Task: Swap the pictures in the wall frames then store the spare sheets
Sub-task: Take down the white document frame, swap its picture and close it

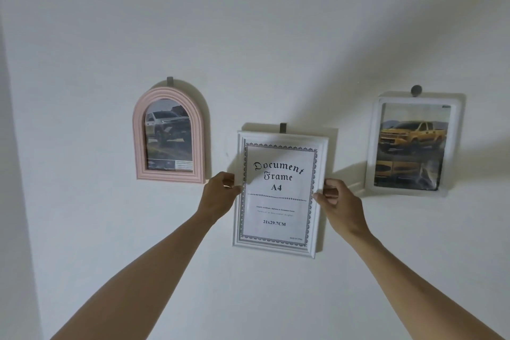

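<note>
Hands on the middle frame, white, hung at wall centre under a grey hook: left hand clamped on its 9 o'clock edge, right hand clamped on its 3 o'clock edge, thumbs over the front. Frame holds a printed "Document Frame A4" sheet. Pink arched frame with a white truck picture at 10 o'clock; white rounded frame with a yellow truck picture at 2 o'clock.

Glossy white moulded frame, printed paper insert, matt wall
</note>
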Demonstrator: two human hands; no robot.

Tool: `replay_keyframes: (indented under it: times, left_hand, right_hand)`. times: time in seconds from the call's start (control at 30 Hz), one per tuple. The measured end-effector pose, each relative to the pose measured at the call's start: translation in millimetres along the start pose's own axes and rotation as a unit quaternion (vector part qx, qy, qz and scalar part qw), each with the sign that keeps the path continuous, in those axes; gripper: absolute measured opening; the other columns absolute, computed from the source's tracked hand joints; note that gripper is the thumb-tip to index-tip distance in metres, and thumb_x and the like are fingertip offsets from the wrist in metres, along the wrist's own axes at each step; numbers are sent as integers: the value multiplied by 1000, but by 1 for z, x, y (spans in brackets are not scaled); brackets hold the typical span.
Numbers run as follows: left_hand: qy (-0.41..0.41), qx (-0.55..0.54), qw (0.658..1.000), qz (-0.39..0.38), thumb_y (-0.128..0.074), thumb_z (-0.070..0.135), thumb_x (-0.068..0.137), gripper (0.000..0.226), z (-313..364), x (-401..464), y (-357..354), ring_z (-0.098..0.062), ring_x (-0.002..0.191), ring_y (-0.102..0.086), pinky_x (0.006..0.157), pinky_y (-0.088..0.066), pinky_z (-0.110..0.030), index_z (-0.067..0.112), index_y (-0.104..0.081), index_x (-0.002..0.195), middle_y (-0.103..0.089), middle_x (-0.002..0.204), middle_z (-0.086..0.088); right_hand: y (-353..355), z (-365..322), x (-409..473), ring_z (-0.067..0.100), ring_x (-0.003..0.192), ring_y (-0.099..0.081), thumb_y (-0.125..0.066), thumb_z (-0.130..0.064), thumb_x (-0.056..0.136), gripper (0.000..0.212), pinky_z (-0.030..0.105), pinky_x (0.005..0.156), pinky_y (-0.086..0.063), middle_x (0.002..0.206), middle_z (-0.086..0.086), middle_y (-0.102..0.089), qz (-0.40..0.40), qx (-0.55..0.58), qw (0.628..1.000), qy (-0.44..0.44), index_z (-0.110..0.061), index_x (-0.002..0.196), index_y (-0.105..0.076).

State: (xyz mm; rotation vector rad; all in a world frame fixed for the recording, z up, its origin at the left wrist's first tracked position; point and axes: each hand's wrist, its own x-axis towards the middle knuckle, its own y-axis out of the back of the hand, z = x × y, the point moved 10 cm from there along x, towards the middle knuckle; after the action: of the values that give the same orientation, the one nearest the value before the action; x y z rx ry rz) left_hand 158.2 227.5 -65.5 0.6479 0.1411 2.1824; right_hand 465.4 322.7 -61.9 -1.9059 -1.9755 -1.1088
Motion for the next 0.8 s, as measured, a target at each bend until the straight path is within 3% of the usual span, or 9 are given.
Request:
replay_keyframes:
  times: [0.1,0.2,0.27,0.4,0.57,0.67,0.8]
  left_hand:
    - [-10,-6,1000,4,-70,12,85,23,0,-3,2,-22,91,-68,83,-55,-35,12,-67,108,-71,93,0]
    - [-23,1,1000,10,-67,9,87,19,8,-5,7,-20,82,-65,86,-56,-44,13,-69,105,-69,85,2]
    - [-34,0,999,18,-66,8,87,17,17,-8,13,-16,78,-63,83,-57,-41,16,-69,102,-68,83,4]
    - [-40,-15,999,-1,-64,9,89,14,26,-17,26,-14,77,-62,80,-54,-37,19,-66,98,-68,85,4]
    - [-30,-32,998,-45,-66,14,86,16,16,-36,46,-16,86,-66,85,-55,-39,20,-66,101,-70,92,4]
    - [-26,-55,995,-77,-67,11,87,15,7,-50,60,-17,87,-67,84,-54,-36,18,-66,100,-73,95,1]
    - [-8,-72,991,-112,-71,8,84,17,-12,-73,79,-19,85,-66,81,-56,-37,13,-67,100,-73,96,-7]
  right_hand:
    - [2,2,1,3,88,-66,-69,-16,91,22,27,89,-53,98,-5,-72,11,11,1000,-15,-13,113,-64]
    - [5,-3,0,3,88,-65,-68,-17,92,20,20,81,-51,98,-5,-71,12,12,1000,-18,-14,111,-64]
    - [8,-10,-2,9,91,-66,-67,-17,92,20,17,78,-48,98,-5,-71,16,12,1000,-16,-16,112,-64]
    - [11,-23,-13,14,93,-67,-67,-19,93,23,37,87,-56,96,-7,-70,20,7,999,-26,-17,115,-63]
    - [7,-42,-41,16,88,-63,-66,-16,93,21,27,82,-46,93,-4,-67,30,-8,999,-40,-14,114,-62]
    - [-7,-41,-62,17,87,-65,-65,-15,93,23,38,86,-55,93,-5,-67,28,0,997,-68,-14,116,-62]
    - [-30,-32,-95,19,88,-67,-65,-15,93,19,45,90,-55,90,-7,-67,19,-3,995,-100,-15,112,-61]
